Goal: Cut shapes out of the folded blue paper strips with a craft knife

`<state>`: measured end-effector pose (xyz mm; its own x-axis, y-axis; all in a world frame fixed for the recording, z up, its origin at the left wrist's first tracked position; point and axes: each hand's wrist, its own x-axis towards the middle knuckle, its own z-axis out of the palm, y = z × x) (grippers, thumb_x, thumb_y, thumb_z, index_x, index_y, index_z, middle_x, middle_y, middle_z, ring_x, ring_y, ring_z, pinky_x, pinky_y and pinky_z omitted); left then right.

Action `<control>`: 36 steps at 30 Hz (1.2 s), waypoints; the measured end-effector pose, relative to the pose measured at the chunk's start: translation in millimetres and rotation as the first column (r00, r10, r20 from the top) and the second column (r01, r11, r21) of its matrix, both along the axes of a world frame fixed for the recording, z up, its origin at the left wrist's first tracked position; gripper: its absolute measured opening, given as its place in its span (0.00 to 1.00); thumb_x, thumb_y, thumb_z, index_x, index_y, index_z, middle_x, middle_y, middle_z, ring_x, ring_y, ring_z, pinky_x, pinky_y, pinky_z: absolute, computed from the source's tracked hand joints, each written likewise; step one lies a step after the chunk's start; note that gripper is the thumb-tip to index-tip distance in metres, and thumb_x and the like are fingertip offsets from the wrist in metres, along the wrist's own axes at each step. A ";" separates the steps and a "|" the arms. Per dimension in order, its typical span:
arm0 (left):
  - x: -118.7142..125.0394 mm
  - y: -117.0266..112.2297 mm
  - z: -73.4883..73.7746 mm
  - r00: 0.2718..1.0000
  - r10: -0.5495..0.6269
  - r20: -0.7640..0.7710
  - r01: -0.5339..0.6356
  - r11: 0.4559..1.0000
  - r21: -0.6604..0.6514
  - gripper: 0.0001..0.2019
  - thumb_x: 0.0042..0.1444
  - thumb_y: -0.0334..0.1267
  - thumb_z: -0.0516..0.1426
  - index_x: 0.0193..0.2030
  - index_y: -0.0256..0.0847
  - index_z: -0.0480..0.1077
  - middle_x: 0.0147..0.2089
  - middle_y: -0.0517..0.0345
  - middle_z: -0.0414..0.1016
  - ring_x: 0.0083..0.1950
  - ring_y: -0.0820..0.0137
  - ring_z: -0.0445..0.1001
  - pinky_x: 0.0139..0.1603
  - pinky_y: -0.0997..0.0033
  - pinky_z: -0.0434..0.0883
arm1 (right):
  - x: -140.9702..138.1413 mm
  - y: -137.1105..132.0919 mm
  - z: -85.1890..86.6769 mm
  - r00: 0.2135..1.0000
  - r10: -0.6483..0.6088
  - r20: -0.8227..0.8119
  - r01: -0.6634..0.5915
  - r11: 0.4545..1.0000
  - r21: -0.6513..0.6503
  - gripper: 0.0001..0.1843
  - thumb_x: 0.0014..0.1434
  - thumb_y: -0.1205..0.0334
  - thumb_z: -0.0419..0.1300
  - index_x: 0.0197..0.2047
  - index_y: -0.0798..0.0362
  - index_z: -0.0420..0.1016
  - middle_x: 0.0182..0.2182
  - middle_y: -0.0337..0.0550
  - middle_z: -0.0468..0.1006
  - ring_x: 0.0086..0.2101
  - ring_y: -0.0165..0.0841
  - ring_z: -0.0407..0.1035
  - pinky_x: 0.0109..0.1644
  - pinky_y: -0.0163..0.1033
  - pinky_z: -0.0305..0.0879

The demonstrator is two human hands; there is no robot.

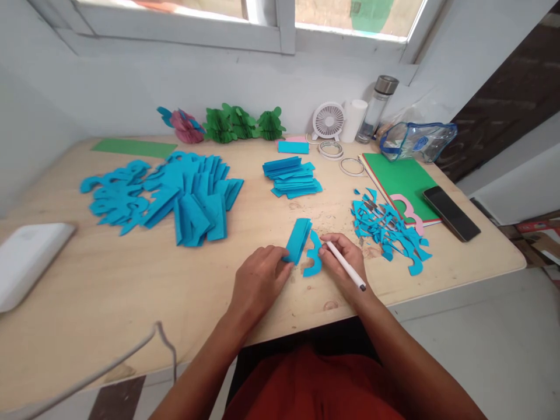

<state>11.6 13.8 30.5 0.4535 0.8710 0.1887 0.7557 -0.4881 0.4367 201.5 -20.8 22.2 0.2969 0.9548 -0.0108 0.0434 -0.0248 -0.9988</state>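
My left hand [259, 279] pinches the near end of a folded blue paper strip [298, 238] that rests on the wooden table [131, 280]. In my right hand [343, 256] is a white pen [347, 266], its fingers closed round it and its fingertips touching a blue curvy cut-out [314, 254] lying just right of the strip. The two hands are close together near the table's front edge.
A big heap of blue folded pieces and cut-outs [175, 195] lies left. A stack of blue strips [292, 177] sits behind my hands, and blue scraps with scissors [387, 227] lie right. Green paper pad [405, 182], phone [450, 213], tape rolls [331, 149], small fan [328, 121], white device [26, 256].
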 end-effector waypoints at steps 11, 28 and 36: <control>1.4 2.1 -0.7 1.000 -0.011 -0.014 0.011 1.000 0.015 0.09 0.61 0.37 0.53 0.41 0.44 0.74 0.41 0.54 0.81 0.42 0.62 0.77 0.44 0.64 0.73 | 0.8 0.9 1.0 1.000 0.007 0.018 -0.007 1.000 -0.011 0.13 0.53 0.57 0.63 0.41 0.50 0.74 0.27 0.37 0.75 0.27 0.30 0.67 0.30 0.34 0.63; -36.0 -13.1 -2.0 0.908 0.388 0.157 -0.401 0.914 0.058 0.13 0.63 0.41 0.51 0.37 0.44 0.76 0.32 0.58 0.81 0.31 0.66 0.78 0.34 0.68 0.71 | -10.8 28.2 -0.8 0.993 0.020 0.117 -0.020 1.000 0.001 0.13 0.52 0.59 0.60 0.41 0.51 0.73 0.24 0.33 0.70 0.25 0.29 0.64 0.30 0.34 0.60; -43.1 -22.3 -17.9 0.911 0.361 0.199 -0.404 0.877 0.261 0.12 0.63 0.40 0.53 0.31 0.41 0.72 0.25 0.60 0.76 0.26 0.70 0.74 0.27 0.71 0.65 | -13.7 27.0 6.1 0.896 -0.086 0.436 0.072 0.996 0.048 0.16 0.55 0.60 0.58 0.48 0.50 0.75 0.38 0.42 0.80 0.31 0.32 0.72 0.35 0.36 0.67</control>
<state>-31.6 -8.6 12.6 0.0456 0.8673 0.4958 0.8506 -0.2939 0.4360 187.8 6.2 28.3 0.3394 0.9260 0.1655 0.4749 -0.0169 -0.8799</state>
